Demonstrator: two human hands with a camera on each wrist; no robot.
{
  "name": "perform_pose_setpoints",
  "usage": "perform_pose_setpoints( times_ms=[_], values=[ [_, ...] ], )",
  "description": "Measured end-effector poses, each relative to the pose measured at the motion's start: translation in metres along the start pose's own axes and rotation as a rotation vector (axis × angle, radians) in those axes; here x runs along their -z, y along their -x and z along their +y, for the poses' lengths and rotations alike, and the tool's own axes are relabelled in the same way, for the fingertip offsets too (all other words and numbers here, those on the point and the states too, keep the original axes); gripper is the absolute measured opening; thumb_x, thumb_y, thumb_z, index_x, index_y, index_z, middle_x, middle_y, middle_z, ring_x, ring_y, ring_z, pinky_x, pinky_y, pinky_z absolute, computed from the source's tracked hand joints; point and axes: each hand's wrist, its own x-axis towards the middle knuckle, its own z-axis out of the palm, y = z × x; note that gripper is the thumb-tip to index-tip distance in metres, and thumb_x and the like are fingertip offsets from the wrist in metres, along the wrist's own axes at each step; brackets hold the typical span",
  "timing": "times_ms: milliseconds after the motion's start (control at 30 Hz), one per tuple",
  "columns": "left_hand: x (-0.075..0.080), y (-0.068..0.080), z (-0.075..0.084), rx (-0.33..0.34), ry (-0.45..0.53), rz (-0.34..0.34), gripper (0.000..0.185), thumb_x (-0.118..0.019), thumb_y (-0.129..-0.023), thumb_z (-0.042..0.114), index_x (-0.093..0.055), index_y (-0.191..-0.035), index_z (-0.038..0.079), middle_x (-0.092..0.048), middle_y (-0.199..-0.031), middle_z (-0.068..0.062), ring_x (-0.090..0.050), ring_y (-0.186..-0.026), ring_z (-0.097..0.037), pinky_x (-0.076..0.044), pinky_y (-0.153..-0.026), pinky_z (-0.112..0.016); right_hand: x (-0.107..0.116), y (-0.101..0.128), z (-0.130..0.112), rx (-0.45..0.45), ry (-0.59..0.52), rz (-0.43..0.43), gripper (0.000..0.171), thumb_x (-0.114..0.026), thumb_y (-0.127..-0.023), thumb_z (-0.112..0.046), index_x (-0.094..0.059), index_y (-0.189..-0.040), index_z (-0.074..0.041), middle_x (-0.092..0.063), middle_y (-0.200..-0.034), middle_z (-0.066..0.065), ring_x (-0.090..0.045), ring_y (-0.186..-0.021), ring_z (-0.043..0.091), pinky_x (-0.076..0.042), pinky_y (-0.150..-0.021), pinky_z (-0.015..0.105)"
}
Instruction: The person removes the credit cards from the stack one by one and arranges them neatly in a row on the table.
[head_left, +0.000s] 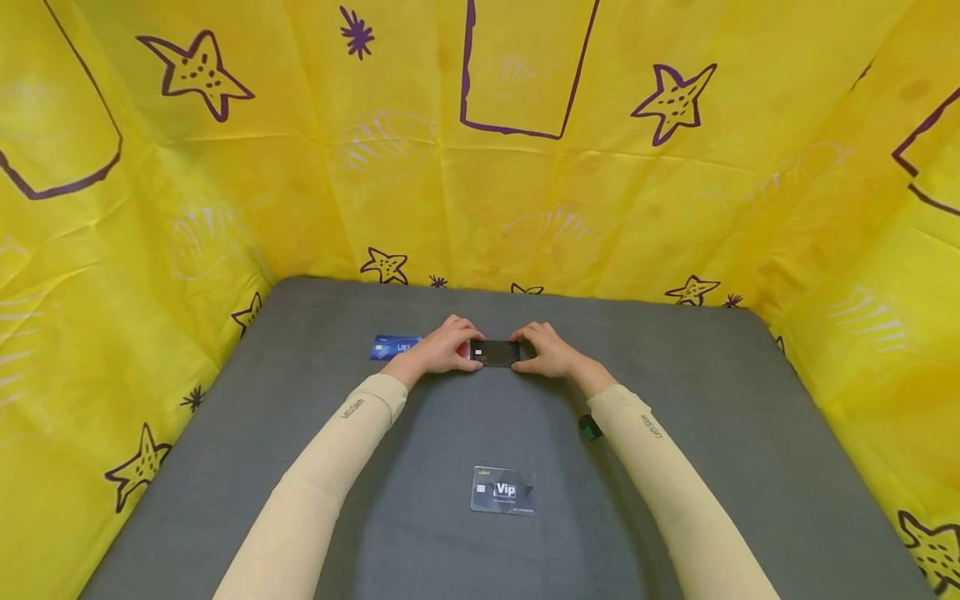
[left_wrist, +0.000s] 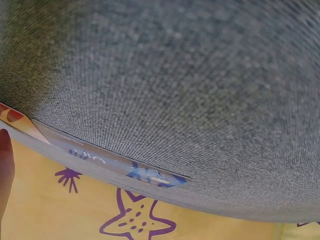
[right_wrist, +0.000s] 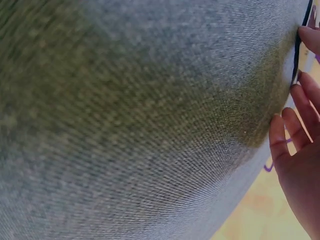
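A black card point(head_left: 495, 353) lies on the grey table point(head_left: 675, 383) at the far middle. My left hand point(head_left: 457, 345) pinches its left end with curled fingers. My right hand point(head_left: 534, 349) pinches its right end. In the right wrist view the card's thin black edge point(right_wrist: 298, 55) shows between my right hand's fingers point(right_wrist: 292, 145). A blue card point(head_left: 395, 347) lies flat just left of my left hand, and it appears edge-on in the left wrist view as the blue card point(left_wrist: 125, 167).
A grey VIP card point(head_left: 503, 490) lies near me between my forearms. A small dark green object point(head_left: 589, 428) sits beside my right sleeve. Yellow starfish-print sheeting point(head_left: 525, 192) walls the table on three sides.
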Motion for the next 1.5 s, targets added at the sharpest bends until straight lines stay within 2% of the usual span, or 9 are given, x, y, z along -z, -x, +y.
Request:
perform_pose_setpoints(
  times_ms=[467,1067,1500],
  values=[
    [0.0017,0.0022,0.0022,0.064,0.044,-0.042,0.052,-0.073,-0.088,0.036,-0.059,-0.131,0.011,-0.051,-0.125,-0.006,-0.041,-0.115,-0.022,-0.039,-0.098,-0.038,-0.0014,0.0033,0.0005,0.005,-0.014,0.023,0.049,-0.073,-0.087,-0.025,-0.058,-0.128,-0.003,-0.051,-0.127,0.017,-0.041,-0.112,0.033,-0.032,-0.098,0.048],
    [0.0025,0.0023,0.0046,0.059,0.024,-0.067,0.053,-0.071,-0.089,0.033,-0.057,-0.134,0.008,-0.050,-0.128,-0.011,-0.045,-0.117,-0.024,-0.038,-0.102,-0.039,-0.0035,0.0060,-0.0011,0.003,-0.014,0.045,0.048,-0.071,-0.088,-0.026,-0.058,-0.129,-0.004,-0.050,-0.129,0.017,-0.041,-0.110,0.034,-0.034,-0.095,0.048],
    [0.0017,0.0042,0.0081,0.066,0.037,-0.048,0.052,-0.071,-0.090,0.031,-0.057,-0.133,0.006,-0.051,-0.129,-0.013,-0.045,-0.119,-0.026,-0.037,-0.104,-0.040,-0.0071,0.0083,-0.0035,-0.008,-0.017,0.078,0.048,-0.071,-0.088,-0.025,-0.058,-0.129,-0.004,-0.051,-0.129,0.017,-0.041,-0.110,0.035,-0.034,-0.095,0.049]
  ],
)
